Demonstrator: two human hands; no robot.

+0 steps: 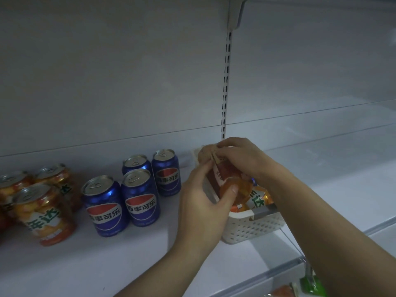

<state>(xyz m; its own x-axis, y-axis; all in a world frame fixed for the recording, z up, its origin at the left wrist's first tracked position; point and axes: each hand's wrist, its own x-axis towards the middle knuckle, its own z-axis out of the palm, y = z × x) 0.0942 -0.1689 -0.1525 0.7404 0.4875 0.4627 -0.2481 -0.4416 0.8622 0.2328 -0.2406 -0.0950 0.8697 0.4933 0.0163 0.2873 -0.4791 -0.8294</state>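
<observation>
Two hands held one bottle (222,176) between them, just above the near left corner of the basket (250,230). The left hand (203,202) gripped the bottle's lower, orange end: its thumb pressed on the rounded side facing the camera, and its fingers curled round the far left side. The right hand (242,159) closed over the upper end, fingers bent down and pinching near the top, knuckles up. The bottle was tilted, its top leaning up and left, away from the basket, and its base pointing down toward the basket's inside. Whether the base touched anything in the basket could not be told.

Both forearms came in from the lower right. The left crossed low in front of the basket, and the right passed over the basket's near right rim with the wrist bent inward.

Inside the basket a lying can (258,199) with orange and green print showed just below the right wrist. The basket stood on a white shelf (128,254). Four blue cans (140,198) stood upright left of the basket, and several orange cans (42,213) stood farther left. A slotted post (225,82) rose behind the basket. Green and orange packets (310,284) lay below the basket, on a lower level.
</observation>
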